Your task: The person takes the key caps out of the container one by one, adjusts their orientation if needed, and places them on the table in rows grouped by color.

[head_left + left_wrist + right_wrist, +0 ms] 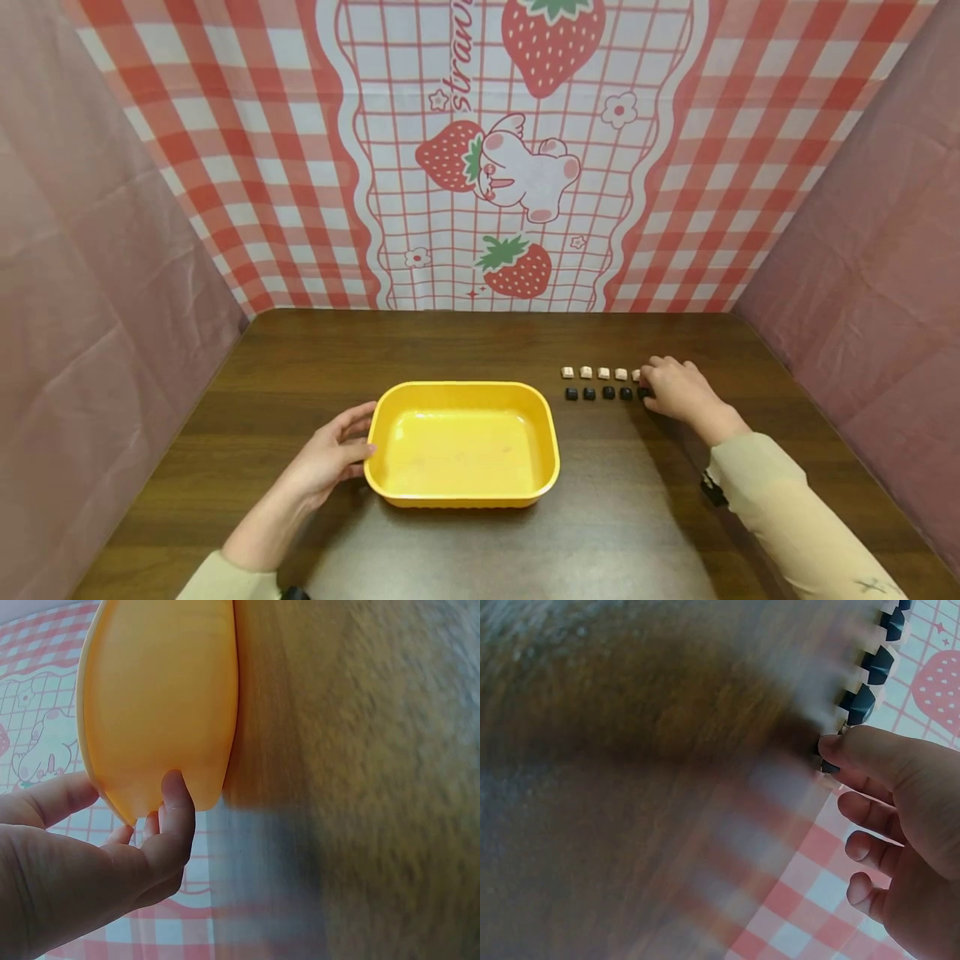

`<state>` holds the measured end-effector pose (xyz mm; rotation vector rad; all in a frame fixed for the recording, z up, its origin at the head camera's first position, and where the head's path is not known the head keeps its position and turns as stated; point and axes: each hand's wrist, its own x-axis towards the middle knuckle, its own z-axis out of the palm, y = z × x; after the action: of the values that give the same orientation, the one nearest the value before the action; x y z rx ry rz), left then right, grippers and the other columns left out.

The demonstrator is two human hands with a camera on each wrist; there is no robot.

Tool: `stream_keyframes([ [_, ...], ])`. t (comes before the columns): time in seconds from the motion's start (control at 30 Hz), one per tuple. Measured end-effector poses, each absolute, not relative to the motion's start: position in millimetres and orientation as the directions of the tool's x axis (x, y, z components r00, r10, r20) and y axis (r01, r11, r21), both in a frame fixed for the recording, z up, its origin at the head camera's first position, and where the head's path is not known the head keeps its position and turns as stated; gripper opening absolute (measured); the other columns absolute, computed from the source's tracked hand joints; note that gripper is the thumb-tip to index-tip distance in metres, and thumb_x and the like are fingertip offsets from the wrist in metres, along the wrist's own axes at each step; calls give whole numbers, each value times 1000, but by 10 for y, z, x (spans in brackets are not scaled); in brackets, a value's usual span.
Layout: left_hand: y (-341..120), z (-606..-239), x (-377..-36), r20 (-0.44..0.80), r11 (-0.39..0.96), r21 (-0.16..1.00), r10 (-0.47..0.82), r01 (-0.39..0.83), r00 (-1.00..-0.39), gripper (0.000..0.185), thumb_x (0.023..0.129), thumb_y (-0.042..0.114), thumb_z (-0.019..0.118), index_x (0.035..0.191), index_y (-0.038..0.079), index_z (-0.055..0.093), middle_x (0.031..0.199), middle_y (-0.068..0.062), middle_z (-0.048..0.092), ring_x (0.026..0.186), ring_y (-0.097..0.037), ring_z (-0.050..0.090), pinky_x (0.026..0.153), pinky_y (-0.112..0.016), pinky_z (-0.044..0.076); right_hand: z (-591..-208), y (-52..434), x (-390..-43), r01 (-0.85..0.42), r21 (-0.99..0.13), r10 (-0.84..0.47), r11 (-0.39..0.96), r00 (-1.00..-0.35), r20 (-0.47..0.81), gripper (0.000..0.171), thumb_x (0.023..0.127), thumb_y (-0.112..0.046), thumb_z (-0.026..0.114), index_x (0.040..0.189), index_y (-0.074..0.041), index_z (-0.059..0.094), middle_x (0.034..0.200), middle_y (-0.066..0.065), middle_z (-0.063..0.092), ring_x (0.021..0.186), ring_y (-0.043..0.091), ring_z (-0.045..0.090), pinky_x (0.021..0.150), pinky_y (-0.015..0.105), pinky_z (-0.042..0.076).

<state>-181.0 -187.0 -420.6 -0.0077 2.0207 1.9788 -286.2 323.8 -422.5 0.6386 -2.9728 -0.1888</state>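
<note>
A yellow plastic basin (pixel 461 502) sits on the wooden table with its bottom bare. My left hand (pixel 330 454) holds it at the left end, thumb at the rim and the other fingers curled against the outer wall (pixel 165 697). To the right of the basin, small keycaps lie in two rows, a cream row (pixel 603 373) behind and a black row (pixel 608 392) in front. At the right end of the rows is my right hand (pixel 681 392). Its thumb and forefinger pinch a black keycap (pixel 829 766), mostly covered by the fingers. The last cream keycap is partly hidden behind that hand.
Behind the brown table (pixel 450 342) hangs a red-and-white checked cloth (pixel 270 150) with strawberry prints. Pink drapes (pixel 847 250) close off both sides. The basin stands between my left hand and the keycap rows.
</note>
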Motion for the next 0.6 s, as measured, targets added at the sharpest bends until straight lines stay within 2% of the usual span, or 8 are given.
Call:
stream_keyframes([
  [0.43, -1861, -4167, -1806, -228, 116, 970, 150, -212, -962, 63, 87, -4, 55, 145, 3, 31, 139, -26, 38, 113, -32, 52, 75, -36, 54, -4046, 3217, -2811, -390, 112, -399, 914, -913, 80, 19, 75, -21, 76, 84, -9, 64, 84, 6, 55, 81, 31, 54, 63, 50, 43],
  [0.6, -1867, -4063, -1841, -199, 182, 968, 137, -173, -970, 60, 91, 0, 54, 145, 2, 30, 139, -25, 39, 115, -35, 50, 80, -38, 53, -3890, 3150, -2751, -380, 75, -386, 922, -916, 104, 19, 77, -21, 73, 88, -7, 65, 86, 7, 56, 83, 31, 55, 62, 48, 44],
])
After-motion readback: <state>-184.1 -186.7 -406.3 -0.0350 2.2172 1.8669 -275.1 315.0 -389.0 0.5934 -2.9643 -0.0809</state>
